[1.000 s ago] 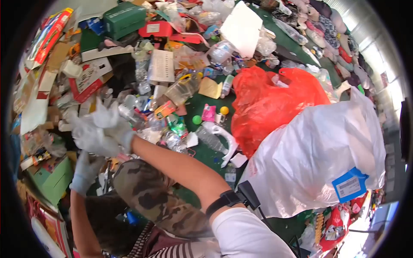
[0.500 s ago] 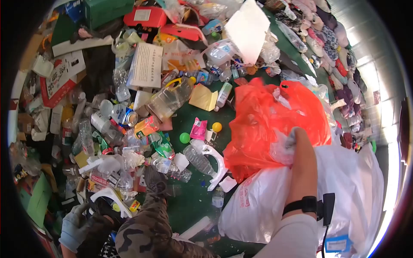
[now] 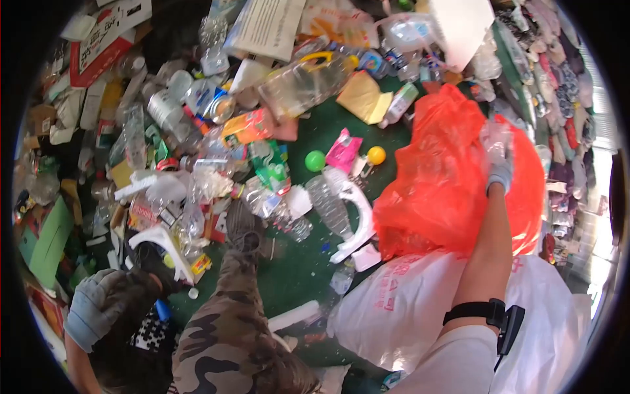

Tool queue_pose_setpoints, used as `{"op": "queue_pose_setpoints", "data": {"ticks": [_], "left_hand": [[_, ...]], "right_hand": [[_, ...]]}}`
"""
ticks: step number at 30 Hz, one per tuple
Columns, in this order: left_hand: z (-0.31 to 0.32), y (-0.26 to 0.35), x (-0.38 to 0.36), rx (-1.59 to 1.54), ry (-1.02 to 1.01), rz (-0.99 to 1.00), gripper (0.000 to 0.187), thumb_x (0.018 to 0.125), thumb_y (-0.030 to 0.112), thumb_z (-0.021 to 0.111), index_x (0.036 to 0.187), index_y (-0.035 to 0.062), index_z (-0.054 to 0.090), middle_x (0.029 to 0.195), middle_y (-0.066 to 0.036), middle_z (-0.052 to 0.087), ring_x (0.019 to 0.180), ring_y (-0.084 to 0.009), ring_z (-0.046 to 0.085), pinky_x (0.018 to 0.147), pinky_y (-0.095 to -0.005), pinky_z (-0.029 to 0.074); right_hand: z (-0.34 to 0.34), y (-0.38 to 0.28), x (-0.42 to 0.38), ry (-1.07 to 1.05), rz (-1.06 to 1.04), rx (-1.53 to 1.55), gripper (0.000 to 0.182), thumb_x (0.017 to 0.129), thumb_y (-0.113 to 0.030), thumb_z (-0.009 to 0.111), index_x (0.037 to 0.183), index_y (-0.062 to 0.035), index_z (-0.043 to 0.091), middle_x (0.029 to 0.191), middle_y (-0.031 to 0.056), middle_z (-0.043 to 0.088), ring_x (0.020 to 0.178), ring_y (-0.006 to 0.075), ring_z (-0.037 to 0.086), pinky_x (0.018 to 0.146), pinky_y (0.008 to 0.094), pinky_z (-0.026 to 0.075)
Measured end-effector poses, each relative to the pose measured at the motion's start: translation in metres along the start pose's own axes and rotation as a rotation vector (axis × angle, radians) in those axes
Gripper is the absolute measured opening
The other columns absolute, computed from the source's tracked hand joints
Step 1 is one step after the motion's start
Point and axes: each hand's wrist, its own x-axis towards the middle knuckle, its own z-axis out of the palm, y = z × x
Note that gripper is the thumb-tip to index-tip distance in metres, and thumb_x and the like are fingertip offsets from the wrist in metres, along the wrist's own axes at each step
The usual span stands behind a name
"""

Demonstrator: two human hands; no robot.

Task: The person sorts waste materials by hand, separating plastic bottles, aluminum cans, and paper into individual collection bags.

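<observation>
My right hand [image 3: 501, 173], in a pale glove, is closed around a crumpled clear plastic piece [image 3: 497, 139]; its exact kind is not plain. Hand and plastic are over the right part of a puffed-up red plastic bag [image 3: 436, 190]. Below the forearm, a large white sack [image 3: 407, 295] with red print bulges beside my leg. At the lower left, my gloved left hand [image 3: 98, 307] rests on my dark-looking knee, fingers loosely bent and nothing seen in them.
Mixed waste covers the green floor [image 3: 298, 262]: a large clear jug [image 3: 305, 85] with a yellow handle, a green ball [image 3: 315, 161], an orange ball [image 3: 376, 155], a white curved plastic piece [image 3: 359, 220] and several bottles. Cloth bundles [image 3: 558, 72] are stacked at the right.
My right hand has moved up and to the right across the red bag with the clear plastic. The view has shifted, so the floor items appear higher. My left hand has stayed near my knee.
</observation>
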Motion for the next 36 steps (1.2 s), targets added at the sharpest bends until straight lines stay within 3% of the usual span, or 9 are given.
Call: {"op": "queue_pose_setpoints", "data": {"ticks": [4,7,11,18,20,24,29,31,36], "left_hand": [[0.0,-0.009,-0.009,0.16,-0.102,0.016,0.045,0.067,0.013,0.058,0.111,0.0039,0.051,0.107,-0.016,0.054,0.097,-0.0362,0.051,0.084,-0.0416,0.039],[0.009,-0.016,-0.009,0.105,-0.052,0.051,0.045,0.067,0.012,0.057,0.111,0.0048,0.051,0.107,-0.016,0.054,0.097,-0.0364,0.051,0.086,-0.0415,0.039],[0.011,-0.007,-0.005,0.144,-0.097,0.029,0.045,0.068,0.013,0.058,0.112,0.0049,0.051,0.109,-0.016,0.054,0.098,-0.0361,0.051,0.086,-0.0415,0.039],[0.011,-0.014,-0.017,0.165,-0.077,0.132,0.047,0.066,0.006,0.056,0.113,0.0038,0.05,0.111,-0.015,0.053,0.099,-0.0352,0.051,0.086,-0.0404,0.039],[0.011,-0.018,-0.018,0.206,-0.086,0.081,0.05,0.066,0.006,0.056,0.115,0.0032,0.049,0.111,-0.016,0.053,0.099,-0.0359,0.05,0.086,-0.0405,0.039],[0.011,-0.018,-0.025,0.135,-0.032,0.104,0.048,0.07,0.008,0.054,0.117,0.0019,0.048,0.116,-0.018,0.051,0.105,-0.0358,0.048,0.092,-0.0396,0.037],[0.012,-0.015,-0.033,0.232,-0.089,0.116,0.049,0.071,0.009,0.054,0.119,0.0014,0.047,0.118,-0.018,0.05,0.108,-0.0354,0.048,0.093,-0.0394,0.037],[0.012,-0.011,-0.035,0.25,-0.15,0.115,0.044,0.081,0.012,0.052,0.122,0.0009,0.046,0.122,-0.017,0.049,0.114,-0.0309,0.046,0.097,-0.0348,0.035],[0.015,-0.027,-0.044,0.227,-0.147,0.068,0.045,0.081,0.014,0.052,0.123,0.0011,0.046,0.123,-0.018,0.049,0.113,-0.0318,0.046,0.097,-0.0349,0.034]], "right_hand": [[0.042,0.024,-0.063,-1.148,0.246,0.102,0.035,0.079,-0.034,0.054,0.097,-0.0044,0.058,0.078,0.0096,0.06,0.067,0.0234,0.058,0.057,0.0376,0.043],[0.083,0.076,-0.057,-1.45,0.406,0.31,0.036,0.078,-0.038,0.055,0.087,-0.0037,0.059,0.069,0.0084,0.06,0.056,0.0221,0.056,0.048,0.0374,0.041],[0.044,0.035,-0.085,-0.315,0.036,-0.108,0.038,0.078,-0.038,0.054,0.093,-0.0029,0.056,0.085,0.0165,0.063,0.066,0.0244,0.061,0.058,0.0381,0.047],[0.054,0.006,-0.09,-0.867,0.042,0.198,0.064,0.085,-0.036,0.048,0.136,-0.0043,0.026,0.13,0.0158,0.041,0.111,0.0296,0.047,0.089,0.0382,0.042],[0.063,0.007,-0.059,-0.683,0.006,0.069,0.09,0.066,-0.038,0.072,0.137,-0.0089,0.025,0.127,0.0205,0.043,0.109,0.0298,0.049,0.086,0.0391,0.044],[-0.063,-0.096,-0.134,-0.162,-0.131,-0.261,0.086,0.063,-0.038,0.074,0.134,-0.0097,0.033,0.117,0.0226,0.05,0.108,0.0325,0.051,0.089,0.0357,0.042],[-0.093,-0.148,-0.186,0.296,0.053,0.672,0.066,0.058,-0.008,0.073,0.119,-0.0055,0.047,0.113,0.0158,0.042,0.1,0.0284,0.046,0.087,0.0357,0.041],[-0.128,-0.175,-0.244,0.142,0.076,1.3,0.033,0.073,-0.005,0.062,0.104,-0.0014,0.052,0.082,0.0015,0.05,0.062,0.0071,0.043,0.052,0.0222,0.038],[-0.148,-0.123,-0.485,-0.75,0.421,0.948,0.024,0.081,-0.015,0.059,0.101,-0.0036,0.054,0.089,0.0156,0.054,0.064,0.026,0.056,0.058,0.0352,0.045]]}}
